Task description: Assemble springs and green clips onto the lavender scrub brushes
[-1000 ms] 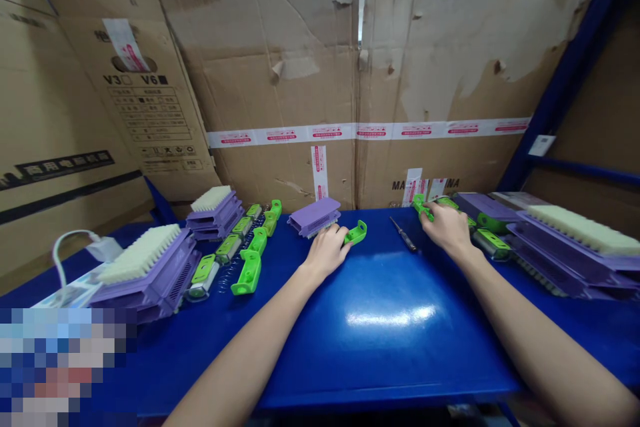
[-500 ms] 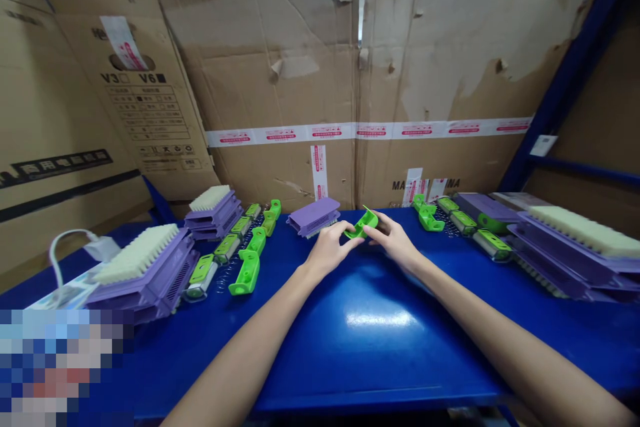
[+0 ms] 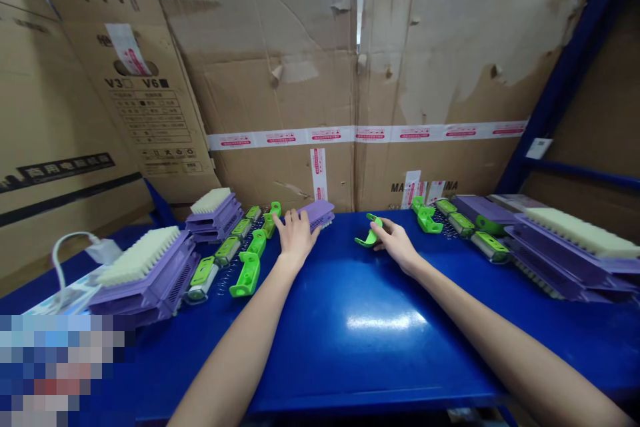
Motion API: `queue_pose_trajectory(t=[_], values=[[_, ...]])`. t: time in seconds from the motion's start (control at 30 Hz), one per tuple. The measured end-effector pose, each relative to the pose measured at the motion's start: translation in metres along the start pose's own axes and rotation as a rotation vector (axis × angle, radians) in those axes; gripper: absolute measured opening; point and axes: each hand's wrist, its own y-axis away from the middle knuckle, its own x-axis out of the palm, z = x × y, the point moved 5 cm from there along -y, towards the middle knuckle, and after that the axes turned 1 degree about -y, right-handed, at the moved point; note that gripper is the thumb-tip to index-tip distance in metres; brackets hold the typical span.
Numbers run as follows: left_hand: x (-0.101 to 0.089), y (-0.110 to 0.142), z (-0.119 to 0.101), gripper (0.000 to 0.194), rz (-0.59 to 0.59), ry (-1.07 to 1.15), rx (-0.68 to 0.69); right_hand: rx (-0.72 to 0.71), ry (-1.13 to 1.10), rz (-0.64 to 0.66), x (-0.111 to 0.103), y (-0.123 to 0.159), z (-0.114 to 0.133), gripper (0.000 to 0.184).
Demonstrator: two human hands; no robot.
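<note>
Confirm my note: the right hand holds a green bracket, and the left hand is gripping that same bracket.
Not quite: the left hand is apart from the green bracket, with its fingers at the left end of the purple piece. The head view shows this. The right hand does hold the bracket.

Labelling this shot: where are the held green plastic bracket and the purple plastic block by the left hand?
Green plastic bracket [image 3: 371,238], head view: middle.
Purple plastic block [image 3: 319,212], head view: top face.
</note>
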Motion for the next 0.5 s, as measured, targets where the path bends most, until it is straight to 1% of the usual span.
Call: queue_pose_trajectory(t=[0.07, 0.17, 0.27, 0.33, 0.4, 0.5], values=[[-0.002, 0.0, -0.001, 0.049, 0.034, 0.014, 0.027, 0.005, 0.004, -0.012, 0.0, -0.001, -0.001, 0.04], [-0.014, 0.0, -0.011, 0.05, 0.076, 0.03, 0.097, 0.016, 0.034, -0.047, 0.002, -0.002, -0.002, 0.043], [-0.027, -0.005, -0.02, 0.063, 0.084, 0.015, 0.116, 0.034, 0.097, -0.076, 0.004, -0.005, -0.001, 0.046], [-0.032, -0.011, -0.026, 0.074, 0.068, 0.007, 0.119, 0.063, 0.127, -0.074, 0.008, -0.008, -0.001, 0.048], [-0.03, -0.018, -0.031, 0.081, 0.087, 0.027, 0.137, 0.089, 0.15, -0.08, 0.01, -0.011, -0.003, 0.049], [-0.018, -0.023, -0.038, 0.084, 0.222, 0.131, 0.185, 0.057, 0.215, -0.13, 0.011, -0.016, -0.007, 0.048]])
